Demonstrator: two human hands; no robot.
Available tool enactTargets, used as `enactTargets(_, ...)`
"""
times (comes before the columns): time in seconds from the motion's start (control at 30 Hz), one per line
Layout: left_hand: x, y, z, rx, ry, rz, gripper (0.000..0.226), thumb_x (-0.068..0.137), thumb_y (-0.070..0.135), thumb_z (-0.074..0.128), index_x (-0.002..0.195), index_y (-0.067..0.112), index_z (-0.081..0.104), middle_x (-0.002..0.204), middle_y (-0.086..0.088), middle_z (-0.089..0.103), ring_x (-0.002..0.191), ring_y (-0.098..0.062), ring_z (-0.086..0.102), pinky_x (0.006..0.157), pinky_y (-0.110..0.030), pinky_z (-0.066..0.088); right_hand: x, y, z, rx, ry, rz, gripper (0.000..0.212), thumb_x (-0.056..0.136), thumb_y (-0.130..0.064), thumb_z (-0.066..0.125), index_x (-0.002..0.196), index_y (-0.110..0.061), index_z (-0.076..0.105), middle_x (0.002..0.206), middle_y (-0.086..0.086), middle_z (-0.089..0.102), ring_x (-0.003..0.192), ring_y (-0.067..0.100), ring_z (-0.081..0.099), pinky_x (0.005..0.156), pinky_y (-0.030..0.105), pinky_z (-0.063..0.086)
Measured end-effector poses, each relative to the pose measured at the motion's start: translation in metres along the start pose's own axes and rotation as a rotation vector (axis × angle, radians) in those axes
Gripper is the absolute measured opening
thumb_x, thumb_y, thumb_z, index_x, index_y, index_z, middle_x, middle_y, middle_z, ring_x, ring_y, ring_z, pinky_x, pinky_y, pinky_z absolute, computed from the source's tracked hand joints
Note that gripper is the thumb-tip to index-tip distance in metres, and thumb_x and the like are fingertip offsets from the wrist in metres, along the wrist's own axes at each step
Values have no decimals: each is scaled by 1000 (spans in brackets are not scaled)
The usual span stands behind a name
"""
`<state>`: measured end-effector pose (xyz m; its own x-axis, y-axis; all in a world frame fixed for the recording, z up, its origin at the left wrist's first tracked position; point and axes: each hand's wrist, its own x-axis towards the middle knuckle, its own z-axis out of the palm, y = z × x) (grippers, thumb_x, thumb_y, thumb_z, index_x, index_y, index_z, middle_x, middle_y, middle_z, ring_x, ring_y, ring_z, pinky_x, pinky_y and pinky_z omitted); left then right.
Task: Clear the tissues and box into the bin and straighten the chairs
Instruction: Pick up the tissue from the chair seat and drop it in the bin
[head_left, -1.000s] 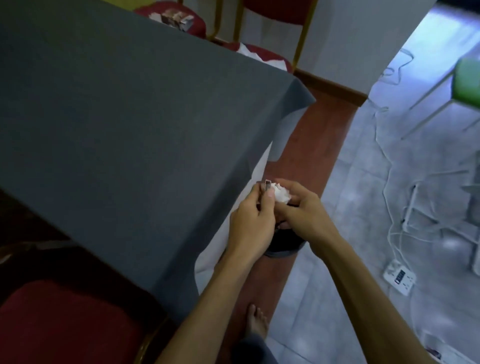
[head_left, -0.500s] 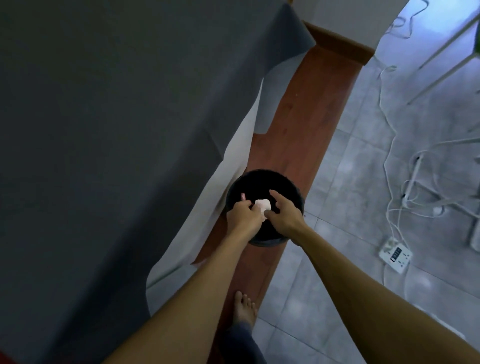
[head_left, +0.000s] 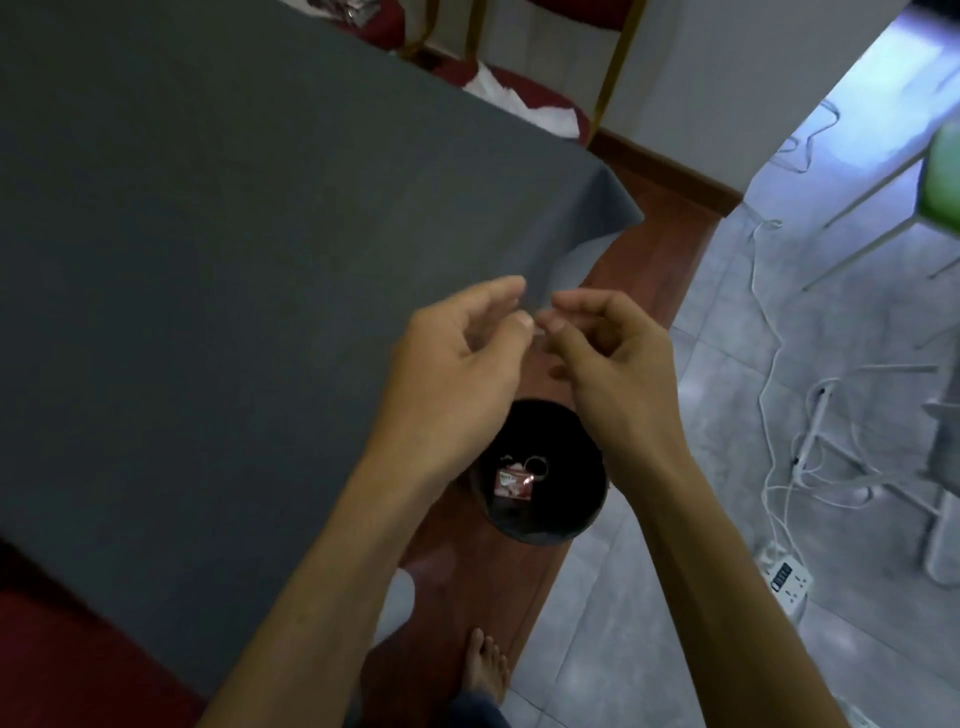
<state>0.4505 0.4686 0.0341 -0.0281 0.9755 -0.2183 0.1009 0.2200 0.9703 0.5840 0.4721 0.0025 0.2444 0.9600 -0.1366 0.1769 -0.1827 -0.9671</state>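
I am holding my left hand (head_left: 462, 358) and right hand (head_left: 613, 358) above the bin (head_left: 582, 525), fingers loosely curled, gripping nothing. The box (head_left: 514, 483) is lying flat inside it, tilted slightly.

My one head-worn wide-angle view, looking forward and steeply down, near my two raised hands, left hand (head_left: 457, 364), right hand (head_left: 618, 364), bin (head_left: 582, 514) on the floor directly below, table edge (head_left: 260, 260) at left, no second view.
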Motion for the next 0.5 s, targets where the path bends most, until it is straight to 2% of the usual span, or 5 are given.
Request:
enactTargets(0.1, -16, 38, -54, -48, 106, 75, 30, 96, 11, 62, 124, 21, 69, 120, 6, 73, 110, 3, 66, 100, -30, 53, -15, -60, 29, 12, -93, -110, 11, 95, -12, 70, 106, -16, 71, 92, 6, 76, 84, 22, 72, 73, 33, 60)
enactTargets(0.23, -41, 61, -139, -80, 292, 153, 26, 95, 9, 63, 111, 29, 71, 111, 7, 76, 106, -2, 70, 91, -29, 58, -38, -116, 87, 13, -294, -208, 10, 95, -10, 69, 103, -15, 72, 90, 6, 75, 83, 21, 71, 68, 25, 58)
enactTargets(0.3, -55, 60, -185, -62, 402, 158, 26, 95, 9, 63, 110, 29, 70, 109, 7, 76, 105, -3, 71, 90, -31, 59, -52, -132, 131, -26, -435, -214, 11, 95, -10, 69, 103, -16, 72, 92, 4, 75, 84, 20, 72, 72, 28, 59)
enactTargets(0.4, -78, 45, -256, -17, 581, 128, 28, 95, 8, 63, 112, 29, 69, 111, 8, 74, 106, -3, 70, 98, -39, 55, -79, -147, 208, -155, -679, -244, 14, 92, -15, 70, 105, -20, 72, 93, -2, 74, 85, 14, 72, 81, 38, 60)
enactTargets(0.5, -101, 18, -331, 40, 721, 65, 29, 95, 11, 64, 116, 30, 70, 113, 8, 74, 106, -3, 69, 101, -42, 53, -108, -156, 287, -288, -860, -340, 16, 90, -17, 72, 104, -24, 71, 90, -12, 70, 80, 2, 64, 84, 34, 58)
